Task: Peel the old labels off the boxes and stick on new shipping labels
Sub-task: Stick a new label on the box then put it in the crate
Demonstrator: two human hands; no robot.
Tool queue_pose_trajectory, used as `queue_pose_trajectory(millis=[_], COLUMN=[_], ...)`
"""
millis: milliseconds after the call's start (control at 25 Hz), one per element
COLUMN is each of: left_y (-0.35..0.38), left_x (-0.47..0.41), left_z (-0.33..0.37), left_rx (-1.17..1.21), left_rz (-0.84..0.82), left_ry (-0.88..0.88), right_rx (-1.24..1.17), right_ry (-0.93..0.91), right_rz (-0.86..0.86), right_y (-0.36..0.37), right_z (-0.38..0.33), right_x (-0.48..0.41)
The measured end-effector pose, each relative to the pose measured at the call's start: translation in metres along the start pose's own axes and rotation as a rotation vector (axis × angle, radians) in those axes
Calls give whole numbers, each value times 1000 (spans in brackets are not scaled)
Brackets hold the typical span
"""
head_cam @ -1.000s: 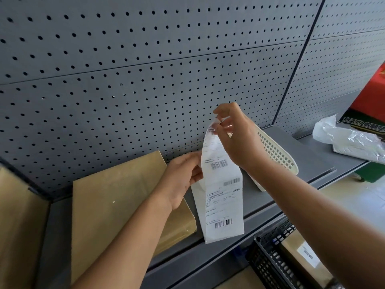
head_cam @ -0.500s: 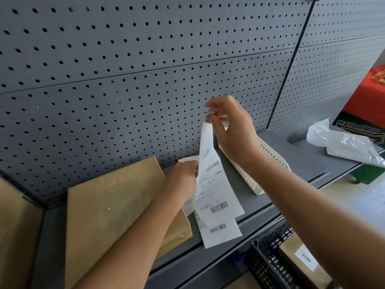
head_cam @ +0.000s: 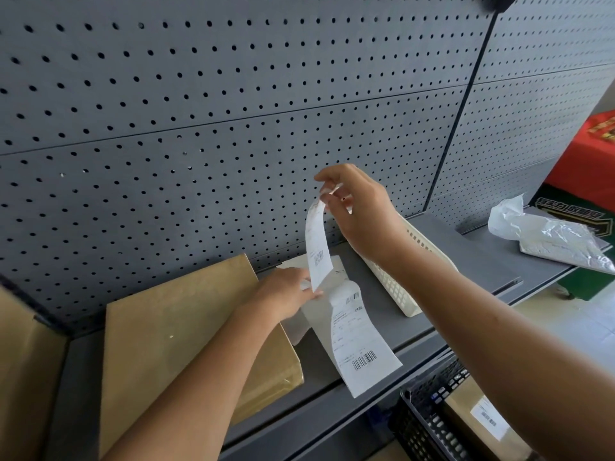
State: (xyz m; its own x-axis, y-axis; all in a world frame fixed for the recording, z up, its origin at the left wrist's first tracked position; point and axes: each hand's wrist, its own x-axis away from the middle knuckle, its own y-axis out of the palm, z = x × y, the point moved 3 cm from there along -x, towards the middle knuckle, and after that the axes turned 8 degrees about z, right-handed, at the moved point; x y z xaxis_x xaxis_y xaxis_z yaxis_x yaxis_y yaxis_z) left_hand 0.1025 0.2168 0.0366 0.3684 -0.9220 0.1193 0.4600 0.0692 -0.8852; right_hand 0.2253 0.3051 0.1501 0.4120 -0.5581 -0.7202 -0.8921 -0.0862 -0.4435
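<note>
shipping label point(head_cam: 318, 247) part-peeled from its backing strip point(head_cam: 361, 344), beside a cardboard box point(head_cam: 173, 327)
the white label hangs curled, barcode visible, its top end pinched by the right hand point(head_cam: 357, 211); its lower end meets the strip. the strip carries a second printed label with two barcodes and slopes down just right of the box. the brown box lies flat.

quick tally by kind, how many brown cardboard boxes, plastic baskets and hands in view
brown cardboard boxes: 3
plastic baskets: 2
hands: 2
total: 7
</note>
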Motion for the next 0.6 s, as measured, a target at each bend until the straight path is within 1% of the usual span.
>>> queue_pose_trajectory(millis=[40,80,160,200,240,320,360,400,480,520,600], left_y=[-6,-14,-32,-40,-50,-69,-77,-84,-91,-94,-100], left_x=[1,2,3,5,7,19,28,38,55,62,70], left_z=[-3,-7,-16,-22,-28,-38,-40,-39,-32,-29,-30], left_rx=[32,48,76,148,283,649,786,856,825,782,738], left_rz=[18,72,264,378,478,618,649,639,582,569,609], left_ry=[-18,-35,-51,-72,-102,-142,-115,-51,86,113,84], right_rx=[7,11,9,7,9,13,7,2,4,1,-18], right_ry=[7,11,16,15,10,2,5,8,-3,-18,-46], right_rz=[-13,-20,-22,-20,-17,-22,-32,-49,-89,-107,-139], right_y=[2,3,5,6,8,12,15,19,29,35,48], right_z=[2,2,2,0,-2,-7,-10,-14,-24,-30,-45], right_x=[1,1,0,-2,-4,-7,-8,-9,-11,-12,-13])
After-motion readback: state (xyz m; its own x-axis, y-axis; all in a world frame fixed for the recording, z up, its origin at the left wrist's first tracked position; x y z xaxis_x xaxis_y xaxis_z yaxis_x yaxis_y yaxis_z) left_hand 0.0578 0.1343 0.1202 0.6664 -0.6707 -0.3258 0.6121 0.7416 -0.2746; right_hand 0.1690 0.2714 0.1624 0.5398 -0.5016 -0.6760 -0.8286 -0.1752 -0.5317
